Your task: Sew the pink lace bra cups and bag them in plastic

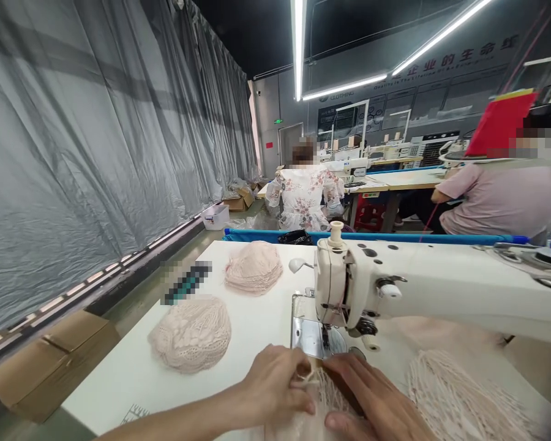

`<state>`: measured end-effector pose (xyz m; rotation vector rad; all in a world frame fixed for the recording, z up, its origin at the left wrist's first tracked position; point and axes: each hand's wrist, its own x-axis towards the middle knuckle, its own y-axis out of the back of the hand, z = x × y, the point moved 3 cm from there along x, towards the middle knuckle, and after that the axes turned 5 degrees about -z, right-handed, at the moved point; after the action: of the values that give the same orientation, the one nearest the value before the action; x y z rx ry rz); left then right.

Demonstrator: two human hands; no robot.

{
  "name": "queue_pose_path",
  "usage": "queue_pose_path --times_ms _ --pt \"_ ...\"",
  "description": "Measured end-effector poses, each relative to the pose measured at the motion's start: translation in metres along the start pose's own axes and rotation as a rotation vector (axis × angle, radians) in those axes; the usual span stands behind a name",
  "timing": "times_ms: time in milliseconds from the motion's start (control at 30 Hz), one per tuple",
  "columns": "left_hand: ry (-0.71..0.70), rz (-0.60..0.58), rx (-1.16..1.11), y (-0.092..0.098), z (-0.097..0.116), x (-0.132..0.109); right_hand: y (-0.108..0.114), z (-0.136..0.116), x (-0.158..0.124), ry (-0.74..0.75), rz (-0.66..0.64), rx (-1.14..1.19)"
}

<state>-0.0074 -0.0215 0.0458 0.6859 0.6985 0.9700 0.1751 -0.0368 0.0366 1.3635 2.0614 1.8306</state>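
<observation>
Up close, hands: both lie on a pale pink lace piece (324, 401) at the near edge of the white table (133, 373), just in front of the sewing machine's needle
Left hand (275, 383): fingers curled together, pinching a thin pale strip against the lace; knuckles up; it sits to the left of the presser foot
Right hand (376, 398): fingers together and laid nearly flat, pressing the lace down; its index finger points toward the needle plate (308, 334); whether it grips anything I cannot tell
Lace piece: flat on the table beneath both hands, its far edge close to the presser foot; the near end runs out of view
Sewing machine (395, 294): white, its arm stretching off to the right, head above the metal plate
Lace stacks: one rounded pink stack (190, 334) left of the hands; another (253, 266) farther back; a fringed pink heap (459, 398) to the right, under the machine arm
Floor, left: a cardboard box (50, 361) beside the table; grey plastic sheeting (96, 122) hangs behind it
Others: a person in a floral top (304, 196) and a person in a pink shirt (505, 199) sit at benches farther back
</observation>
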Motion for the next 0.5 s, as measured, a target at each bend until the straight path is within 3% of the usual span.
queue_pose_path --times_ms 133,233,333,500 --pt "-0.119 -0.007 -0.143 0.000 0.008 -0.003 -0.012 0.006 -0.004 -0.174 -0.035 0.293" --pt "-0.079 -0.055 -0.337 0.005 0.003 -0.009 -0.021 0.014 -0.005 -0.323 -0.141 0.467" --pt "-0.025 -0.104 -0.415 0.006 -0.003 -0.010 -0.022 0.016 -0.001 -0.387 -0.230 0.527" --pt "-0.044 -0.158 -0.471 -0.001 -0.003 0.004 -0.018 0.014 0.001 -0.425 -0.171 0.479"
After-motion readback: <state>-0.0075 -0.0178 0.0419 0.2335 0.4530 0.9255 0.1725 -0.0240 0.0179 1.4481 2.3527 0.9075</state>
